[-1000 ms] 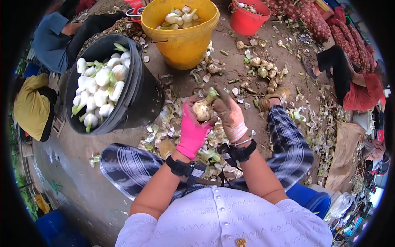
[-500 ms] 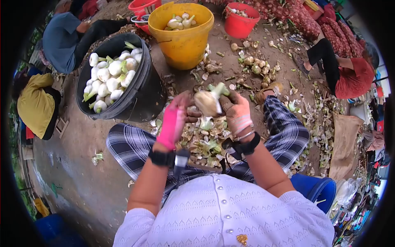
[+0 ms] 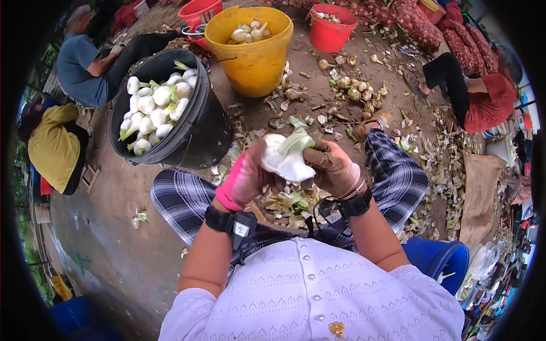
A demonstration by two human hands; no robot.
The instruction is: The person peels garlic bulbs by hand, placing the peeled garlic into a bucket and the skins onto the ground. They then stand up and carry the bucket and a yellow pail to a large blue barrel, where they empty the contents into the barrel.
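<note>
A garlic bulb [image 3: 277, 146] with a short green stalk [image 3: 298, 140] is held up between both hands, over the peelings in front of my lap. My left hand [image 3: 248, 175], in a pink and white glove, wraps around the bulb's left side. On the right side, my right hand [image 3: 336, 169], in a soiled glove, has its fingers closed on the stalk and the loose outer skin. A wide flap of white skin [image 3: 292, 169] spreads below the stalk. The fingertips under the bulb are partly hidden.
A black bucket [image 3: 199, 133] of peeled garlic stands to the left. Beyond my hands are a yellow bucket [image 3: 248, 62] and a red bucket [image 3: 331, 38]. Unpeeled bulbs [image 3: 358, 91] lie on the ground. A blue bucket [image 3: 424, 258] is by my right side. Other people sit left and right.
The garlic bulb has been turned, and its outer skin now opens into a broad white flap. My right hand has shifted its grip, and my left hand has moved closer around the bulb.
</note>
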